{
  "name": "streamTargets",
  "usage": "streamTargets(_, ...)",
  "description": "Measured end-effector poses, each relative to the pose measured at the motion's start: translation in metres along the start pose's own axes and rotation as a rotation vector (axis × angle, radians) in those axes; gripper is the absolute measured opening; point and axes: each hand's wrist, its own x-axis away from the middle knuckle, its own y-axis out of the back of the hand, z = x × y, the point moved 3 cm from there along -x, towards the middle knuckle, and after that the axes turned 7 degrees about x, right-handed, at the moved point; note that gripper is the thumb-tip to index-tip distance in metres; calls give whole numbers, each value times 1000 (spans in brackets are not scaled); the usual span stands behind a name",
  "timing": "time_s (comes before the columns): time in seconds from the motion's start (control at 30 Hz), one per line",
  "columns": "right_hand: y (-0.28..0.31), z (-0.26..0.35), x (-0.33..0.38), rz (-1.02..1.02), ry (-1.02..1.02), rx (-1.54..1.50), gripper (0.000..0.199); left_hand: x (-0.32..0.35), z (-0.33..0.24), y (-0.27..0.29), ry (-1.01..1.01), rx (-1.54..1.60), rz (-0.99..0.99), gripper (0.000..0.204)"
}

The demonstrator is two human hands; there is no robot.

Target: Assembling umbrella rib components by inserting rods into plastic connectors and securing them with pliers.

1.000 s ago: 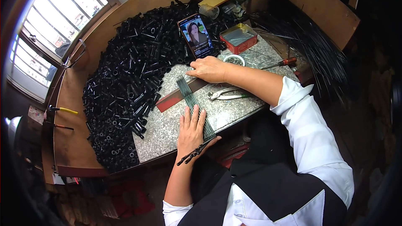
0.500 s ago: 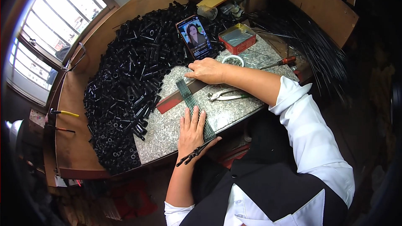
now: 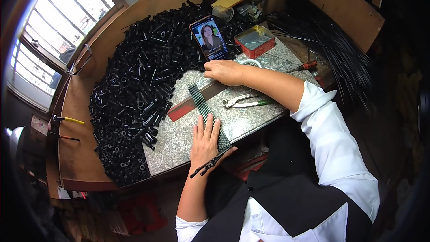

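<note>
Thin rods (image 3: 199, 101) beneath flat left grip (image 3: 205, 145), fingers extended.
Right grip (image 3: 222, 72), beyond it, curls; whether closed or holding, I cannot tell.

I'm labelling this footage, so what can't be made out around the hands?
All in the head view:
Right hand: fingertips curl under; the hand itself hides any grip.
Small round white dish: contents mostly hidden by that hand's wrist.
Thin, straight dark-green rods: partly covered by the left hand, exact number unclear.
Heaped black tubular parts: too small and crowded to count.
</note>
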Motion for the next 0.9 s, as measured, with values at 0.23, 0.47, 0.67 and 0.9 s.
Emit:
streamTargets(0.23,-1,2,-8,-65,47,14,12,1,0,1,3,3,0,97)
streamTargets(0.47,-5,3,-10,5,52,33,12,0,2,0,17,21,5,100)
streamTargets(0.67,-4,5,-10,-41,73,16,11,-1,1,0,18,8,-1,99)
streamTargets(0.9,-13,15,-21,-138,73,-14,12,0,-1,1,1,8,-27,99)
